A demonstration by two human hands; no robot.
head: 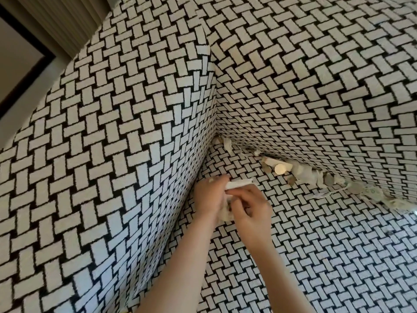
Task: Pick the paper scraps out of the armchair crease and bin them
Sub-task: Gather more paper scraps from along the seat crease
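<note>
The armchair (126, 136) is covered in black-and-white woven-pattern fabric. Its back crease (316, 175) holds several paper scraps (306, 175), a small roll of paper and a round coin-like disc (279, 169). Another scrap (227, 144) sticks up in the corner. My left hand (209, 197) and my right hand (250, 206) meet over the seat near the left arm crease. Together they pinch a white paper scrap (239, 184), with crumpled paper (225, 216) bunched beneath in my left palm.
The chair's left arm rises as a wall right beside my hands. The backrest (316, 86) slopes up behind the crease. Beyond the chair at upper left are a beige curtain (67, 21) and a dark-edged floor strip (27, 64). No bin is in view.
</note>
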